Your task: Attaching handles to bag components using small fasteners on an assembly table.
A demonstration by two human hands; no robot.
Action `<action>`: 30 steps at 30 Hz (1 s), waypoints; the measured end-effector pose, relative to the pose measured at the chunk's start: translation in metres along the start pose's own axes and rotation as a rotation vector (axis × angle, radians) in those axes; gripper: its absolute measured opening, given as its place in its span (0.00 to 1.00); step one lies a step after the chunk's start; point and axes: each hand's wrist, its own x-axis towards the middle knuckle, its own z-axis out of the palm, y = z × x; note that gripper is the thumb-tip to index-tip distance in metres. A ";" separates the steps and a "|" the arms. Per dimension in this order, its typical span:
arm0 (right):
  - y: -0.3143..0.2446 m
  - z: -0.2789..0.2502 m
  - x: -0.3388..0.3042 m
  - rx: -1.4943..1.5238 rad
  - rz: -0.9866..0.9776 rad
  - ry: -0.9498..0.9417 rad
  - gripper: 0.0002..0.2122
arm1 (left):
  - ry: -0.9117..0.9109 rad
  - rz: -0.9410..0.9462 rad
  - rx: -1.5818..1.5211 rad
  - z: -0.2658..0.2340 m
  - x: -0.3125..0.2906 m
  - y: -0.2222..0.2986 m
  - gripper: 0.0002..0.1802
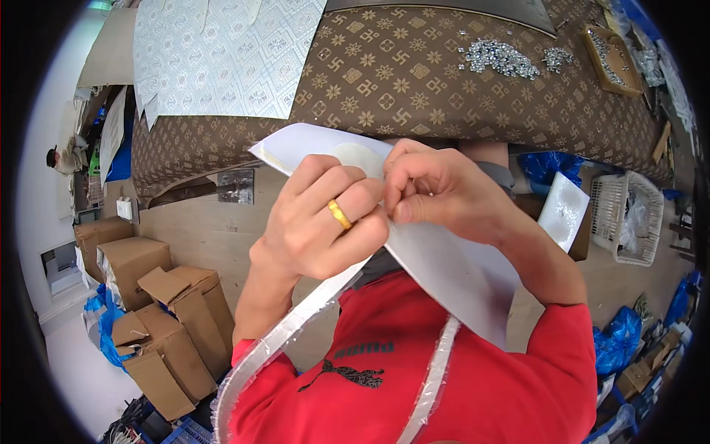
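Held up in front of my chest is a white, stiff, curved sheet [473, 288], its far part showing beyond my knuckles. My left hand [322, 218], with a gold ring on one finger, is closed, its curled fingers gripping the sheet near its middle. Just right of it, my right hand [436, 189] pinches thumb and fingertips together, almost touching the left; what lies in that pinch is hidden. A silvery-white strip with clear, ragged plastic edges [285, 333] runs down from below my left hand across my red shirt. Another length hangs lower right.
Ahead stands a table with a brown patterned cloth [384, 81]. On it lie a patterned silver sheet [222, 59], small shiny metal pieces [499, 59] and an open tray [612, 61]. Cardboard boxes [177, 318] are at left; a white basket [629, 218] and blue bags [620, 340] at right.
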 end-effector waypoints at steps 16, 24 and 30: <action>-0.021 -0.188 -0.068 -1.215 -0.021 1.251 0.09 | -0.192 0.134 0.140 -0.012 -0.010 0.006 0.08; -0.004 -0.227 -0.067 -1.350 -0.027 1.176 0.10 | -0.165 0.146 0.196 0.009 -0.013 0.014 0.05; -0.007 -0.217 -0.059 -1.299 -0.087 1.093 0.09 | -0.144 0.258 0.230 0.017 -0.029 0.012 0.06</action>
